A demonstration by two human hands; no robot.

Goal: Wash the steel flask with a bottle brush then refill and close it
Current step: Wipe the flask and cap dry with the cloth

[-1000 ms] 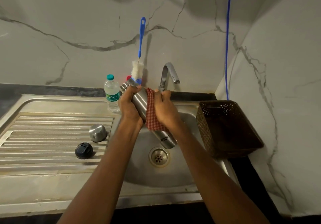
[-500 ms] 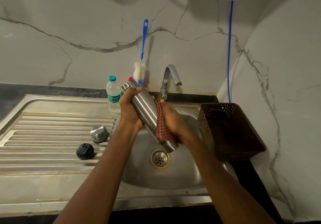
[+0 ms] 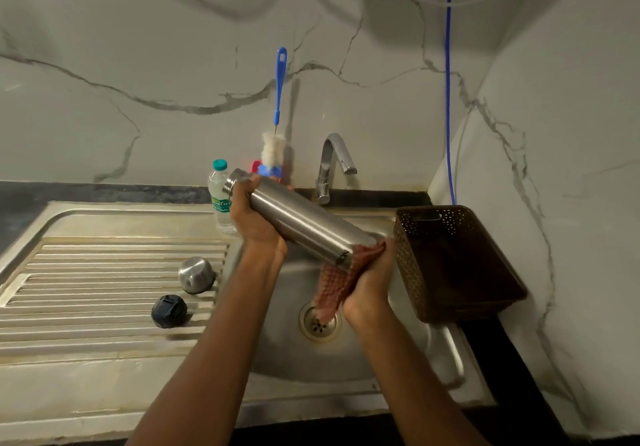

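Steel flask (image 3: 301, 224), uncapped, held aslant above the sink (image 3: 381, 369), open mouth up at the left, base down at the right, close to the basket (image 3: 405, 262). Left hand (image 3: 254, 219) wrapped round the flask just below the neck, fingers curled behind the steel. Right hand (image 3: 370, 279) clasping a red checked cloth (image 3: 334, 283) against the flask's base, cloth bunched between palm and metal, a loose end hanging toward the drain (image 3: 319, 321). Both forearms reaching in from the bottom edge. Behind the flask, a curved chrome tap (image 3: 332, 165), no water visible at the spout. Left of the tap, a brush (image 3: 278, 99) upright against the wall (image 3: 138, 47), blue handle on top, white bristles beneath, foot hidden by the flask. Beside the brush, a clear plastic bottle (image 3: 219, 196) with a teal top, partly covered by the left hand. On the ribbed drainboard (image 3: 104, 290) left of the sink, a domed steel cap (image 3: 195, 274) and, nearer the camera, a round black lid (image 3: 168, 310), near each other but not touching. Basket brown and perforated, at the sink's right edge, next to the side wall. Thin blue cord (image 3: 448, 99) hanging straight down the marbled wall toward the back of the basket.
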